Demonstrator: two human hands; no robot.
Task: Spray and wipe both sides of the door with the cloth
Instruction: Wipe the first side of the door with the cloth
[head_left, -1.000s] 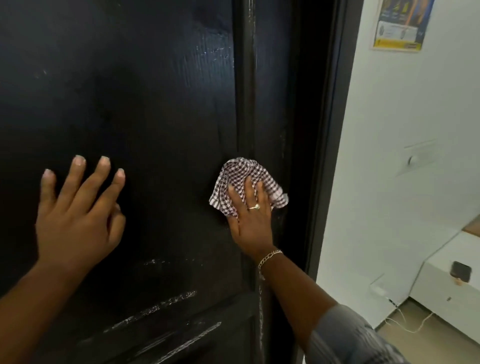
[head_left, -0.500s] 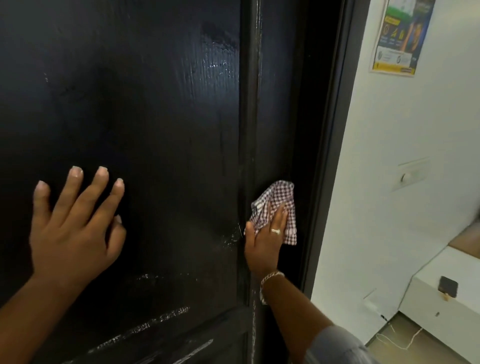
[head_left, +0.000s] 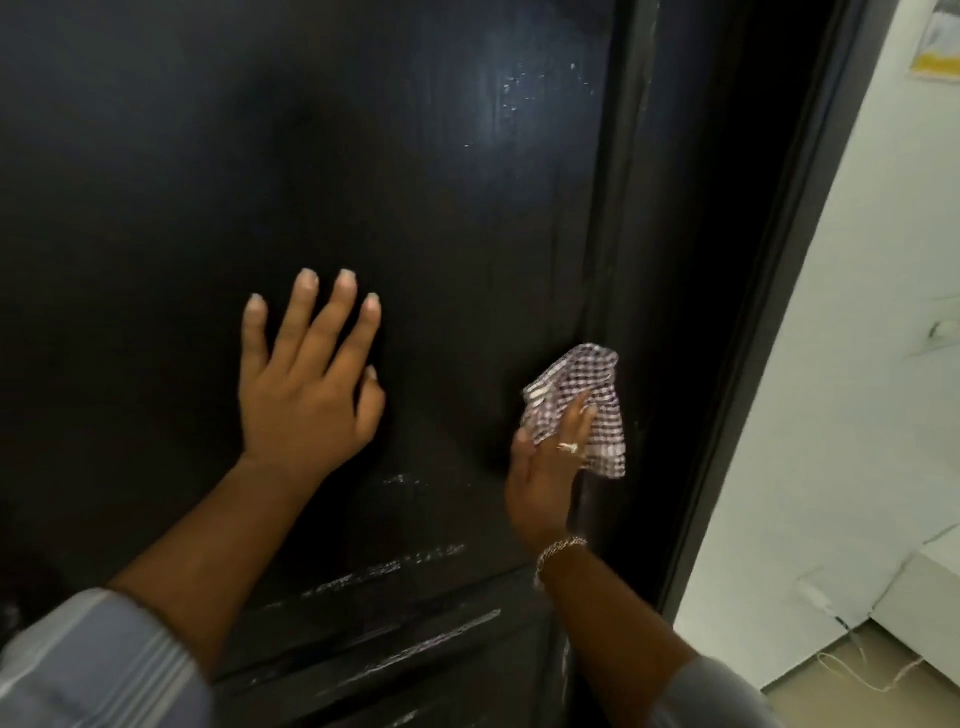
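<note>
Black painted wood fills most of the view: a dark door (head_left: 415, 182) seen close up, with a faint sheen and small pale specks near its upper right; a raised vertical moulding runs down its right part, and pale streaks mark the horizontal moulding lower down. The person's left hand (head_left: 306, 400) lies flat on the door panel left of centre, fingers straight and slightly spread, pointing up, holding nothing; its bare forearm leads down to a grey striped sleeve (head_left: 88, 665) at the lower left corner. The right hand (head_left: 545, 467) is to the right of it and a little lower, at the vertical moulding; its fingers press a crumpled checked cloth (head_left: 582, 405), dark and white squares, against the door, the cloth bunched above and to the right of the fingers; whether the fingers curl round the fabric or only push it flat cannot be told. A ring (head_left: 567, 447) sits on one finger and a chain bracelet (head_left: 561, 548) circles the wrist. Right of the door stands a dark frame (head_left: 769, 312); beyond it is a white wall (head_left: 857, 415); a thin cord (head_left: 857, 670) trails on a tan floor (head_left: 857, 701) at the lower right.
</note>
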